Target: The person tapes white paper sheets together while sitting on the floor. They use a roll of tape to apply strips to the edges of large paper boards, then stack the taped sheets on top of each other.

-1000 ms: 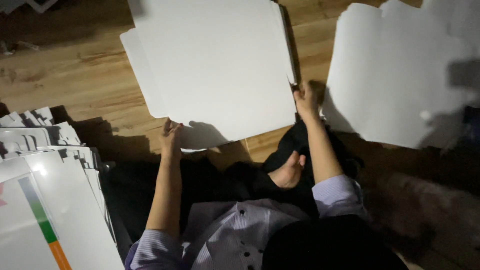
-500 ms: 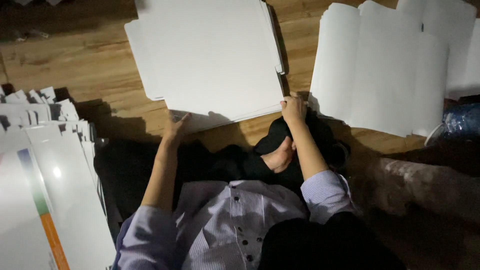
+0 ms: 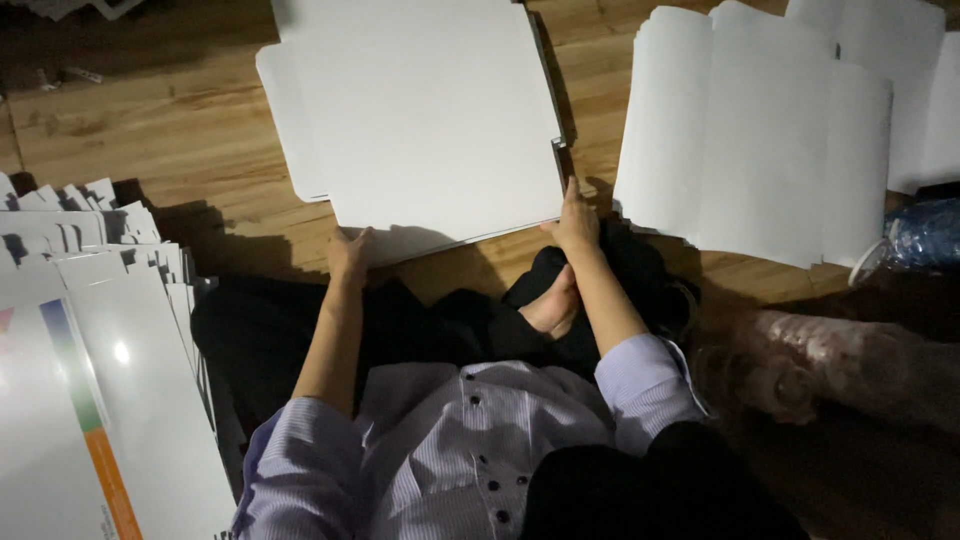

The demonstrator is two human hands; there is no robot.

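I see a big white card sheet (image 3: 420, 110) lying flat on the wooden floor (image 3: 150, 140), straight ahead of the crossed legs. It is plain and unprinted on the face that shows, roughly square, with a narrow flap sticking out along its left side and a rounded corner there. Its right edge shows a thin dark line, as if there is more than one layer, though I cannot tell how many. The near edge casts a shadow on the floor.

My left hand (image 3: 348, 255) sits at the sheet's near edge toward the left corner, fingers tucked at or under that edge; I cannot tell whether it actually grips. My right hand (image 3: 575, 222) is at the near right corner, fingers stretched up along the right edge and touching it; whether it pinches the card I cannot make out.

To the right, apart from the sheet, lies a stack of white sheets (image 3: 750, 140) with scalloped flaps. At far left a fanned pile of glossy sheets (image 3: 120, 380) carries a green and orange stripe. A clear plastic bottle (image 3: 920, 235) lies at the right edge.
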